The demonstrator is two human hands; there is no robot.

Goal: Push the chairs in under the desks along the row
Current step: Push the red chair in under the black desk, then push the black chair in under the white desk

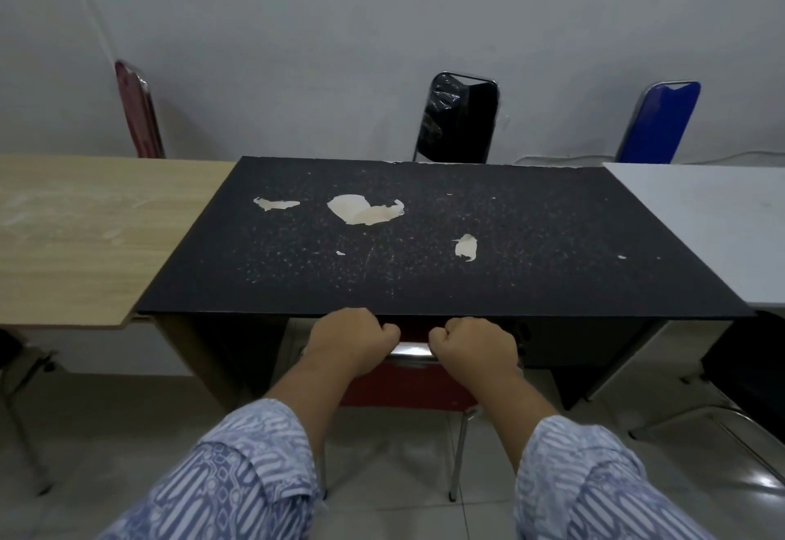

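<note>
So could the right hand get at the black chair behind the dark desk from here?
Probably not. The right hand grips the red chair, and the dark desk spans the whole gap to the black chair by the wall.

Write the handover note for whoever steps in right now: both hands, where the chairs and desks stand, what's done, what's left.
Left hand: shut on the chrome top rail of the red chair.
Right hand: shut on the same rail, beside the left.
Red chair: at the near edge of the black desk, seat hidden under the top, backrest close to the desk edge.
Done: this chair looks nearly or fully pushed in.
Left: let go, then check the chairs at the wood desk on the left and the white desk on the right; only parts of their frames show at the picture edges.
The maroon chair, black chair and blue chair stand on the far side by the wall.
</note>
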